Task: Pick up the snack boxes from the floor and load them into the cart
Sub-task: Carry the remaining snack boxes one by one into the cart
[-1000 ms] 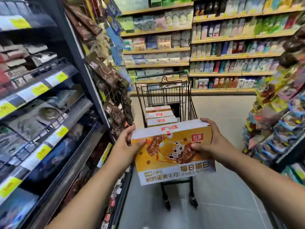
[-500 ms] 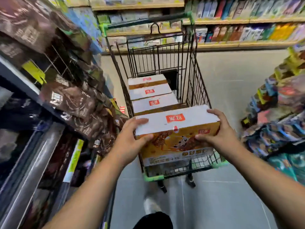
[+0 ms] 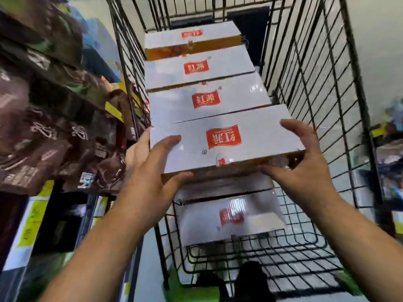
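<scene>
Partway through loading: held snack box (image 3: 226, 138) gripped at either end by left hand (image 3: 150, 175) and right hand (image 3: 305, 171) within the cart (image 3: 316, 83), just beside three boxes (image 3: 198, 68) toward its far end, above another box (image 3: 231, 216) lying low at its near end, not yet set down; remainder, if any, out of view.

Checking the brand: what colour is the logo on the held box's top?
Red, on the white top of the held box; head view shows it.
</scene>
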Tool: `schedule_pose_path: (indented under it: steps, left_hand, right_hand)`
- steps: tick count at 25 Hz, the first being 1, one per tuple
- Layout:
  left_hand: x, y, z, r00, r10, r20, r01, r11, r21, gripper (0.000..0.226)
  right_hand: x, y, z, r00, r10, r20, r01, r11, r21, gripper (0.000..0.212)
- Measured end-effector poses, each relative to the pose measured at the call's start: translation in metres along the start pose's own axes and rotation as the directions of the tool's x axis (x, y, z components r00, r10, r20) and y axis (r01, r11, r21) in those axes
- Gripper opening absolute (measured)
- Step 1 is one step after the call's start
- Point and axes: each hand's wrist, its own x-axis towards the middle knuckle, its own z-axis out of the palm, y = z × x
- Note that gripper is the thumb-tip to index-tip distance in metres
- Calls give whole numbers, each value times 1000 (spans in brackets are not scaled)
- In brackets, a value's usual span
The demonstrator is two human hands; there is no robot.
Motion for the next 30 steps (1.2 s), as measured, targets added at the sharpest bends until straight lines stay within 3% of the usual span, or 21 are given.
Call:
schedule_pose_path:
  steps: [4,9,12,14,19,25,30]
  left_hand:
    - [2,-3,18,999,-12,-43,17,991,130,64]
    - [0,16,27,986,-144,-82,158,967,198,68]
    - [-3,30,14,983,-168,-72,179,968,174,69]
    - [-16,48,-5,981,-174,-82,186,967,175,71]
    - [-43,108,-92,972,-155,-175,179,976,128,79]
    - [-124,179,-242,919,-36,-392,117,976,183,79]
    - [-287,229,-360,818,46,-573,175,929,325,75]
  right_hand:
    - [8,26,15,993,-118,13,118,993,-27,76]
    - [21,25,8,982,-170,81,182,969,-166,77]
    - [21,-2,-7,980,-127,151,165,946,-279,65]
    - [10,-29,-15,960,-150,238,231,904,-360,65]
    - [-20,-138,-49,884,-277,376,387,885,-258,58]
    - [-84,-304,-95,728,-513,454,641,744,-187,67]
    - [-221,-420,-104,499,-729,469,831,555,-21,72]
